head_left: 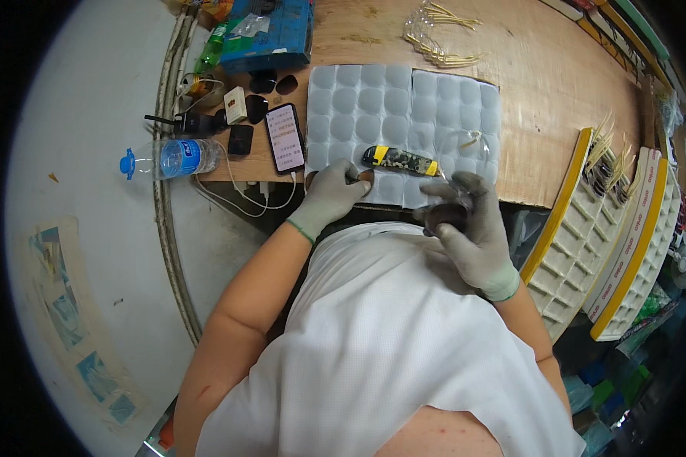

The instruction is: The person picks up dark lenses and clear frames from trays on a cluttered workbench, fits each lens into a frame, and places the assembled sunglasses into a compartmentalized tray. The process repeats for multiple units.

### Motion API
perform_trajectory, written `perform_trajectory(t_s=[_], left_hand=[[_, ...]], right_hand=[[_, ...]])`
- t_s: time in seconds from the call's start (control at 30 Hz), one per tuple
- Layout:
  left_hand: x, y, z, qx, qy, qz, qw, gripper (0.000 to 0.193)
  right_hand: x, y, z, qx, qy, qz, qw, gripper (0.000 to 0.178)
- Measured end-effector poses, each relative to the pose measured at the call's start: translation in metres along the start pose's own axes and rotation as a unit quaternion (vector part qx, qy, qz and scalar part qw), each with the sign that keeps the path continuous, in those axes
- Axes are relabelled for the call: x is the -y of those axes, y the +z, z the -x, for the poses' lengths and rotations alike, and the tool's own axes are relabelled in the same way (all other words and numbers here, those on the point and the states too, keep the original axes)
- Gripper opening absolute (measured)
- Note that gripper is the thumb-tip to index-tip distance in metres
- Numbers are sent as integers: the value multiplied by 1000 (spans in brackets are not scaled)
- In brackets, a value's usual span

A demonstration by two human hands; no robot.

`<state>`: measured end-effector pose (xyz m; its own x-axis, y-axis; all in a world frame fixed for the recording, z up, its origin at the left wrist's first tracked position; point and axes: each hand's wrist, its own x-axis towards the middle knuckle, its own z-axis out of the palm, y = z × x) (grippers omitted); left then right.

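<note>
Both of my hands wear grey work gloves. My left hand [333, 195] is closed at the near left edge of a light grey, cushioned pad [359, 99]. A little brown shows at its fingertips, but I cannot make out what it is. In my right hand [474, 232] is a dark, rounded lens [443, 216], gripped between thumb and fingers at the pad's near right edge. Between the hands, a utility knife [401, 161] with a camouflage body and yellow ends lies on the pad. A clear, thin curved piece [469, 142] with a small gold tip rests beyond my right hand.
Left of the pad lie a lit phone [286, 138] on a white cable, dark lenses [257, 108], a small box [235, 105] and a water bottle [177, 158]. A blue box [267, 38] stands behind. Thin sticks [443, 36] lie far back; yellow-edged racks [575, 221] lean right.
</note>
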<state>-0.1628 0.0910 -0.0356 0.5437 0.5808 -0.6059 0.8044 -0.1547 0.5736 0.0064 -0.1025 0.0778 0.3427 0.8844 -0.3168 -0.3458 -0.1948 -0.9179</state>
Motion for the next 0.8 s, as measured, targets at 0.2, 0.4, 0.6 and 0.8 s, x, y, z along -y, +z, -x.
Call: perform_trajectory(t_s=[0.2,0.4,0.6,0.8], left_hand=[[-51,-41,67,135,47,460,876,22],[-55,-42,75,235,108,528,809,26],[-44,-71,78,300,148,510,792,32],[-14,-91,82,364,170,449,798,30]], right_hand=[[9,5,-2,14,90,117,989,50],[10,29,0,41,36,85,995,31],[1,52,0,77,29,14,997,31],[-4,74,3,78,57,-28,995,31]])
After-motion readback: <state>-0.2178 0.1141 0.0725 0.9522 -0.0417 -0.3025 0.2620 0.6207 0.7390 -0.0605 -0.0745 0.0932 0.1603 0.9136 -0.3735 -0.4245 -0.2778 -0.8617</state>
